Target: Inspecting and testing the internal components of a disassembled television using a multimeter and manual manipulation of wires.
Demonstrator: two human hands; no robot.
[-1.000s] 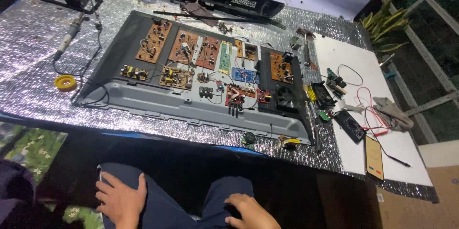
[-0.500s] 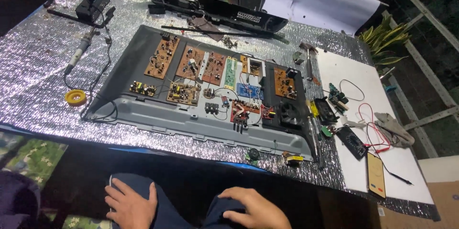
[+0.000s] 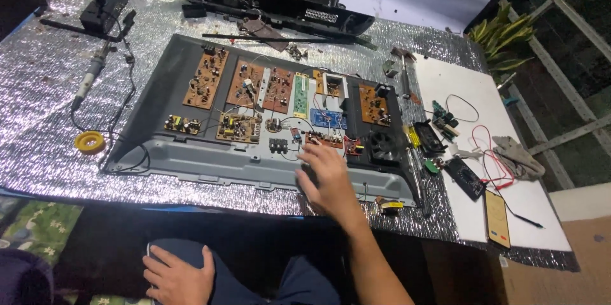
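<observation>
A grey metal back panel [image 3: 210, 162] lies on the foil-covered table, carrying several brown circuit boards [image 3: 207, 77], a green board [image 3: 300, 95] and a small blue board [image 3: 328, 118]. My right hand [image 3: 326, 179] reaches over the panel's lower edge, fingers spread, resting near a small red board [image 3: 352, 147] and a black fan [image 3: 385, 144]. It holds nothing. My left hand [image 3: 178, 274] lies flat on my knee below the table edge, fingers apart, empty.
A soldering iron [image 3: 89, 79], a black adapter [image 3: 102, 7] and a yellow solder roll [image 3: 89, 142] lie at left. A black plastic frame [image 3: 273, 2] lies at the back. At right, a white sheet [image 3: 503, 152] holds a multimeter [image 3: 466, 177], wires, a phone [image 3: 497, 218].
My right hand has risen from my lap and moved forward onto the panel's lower edge. The left hand stays on my knee. The view has shifted closer.
</observation>
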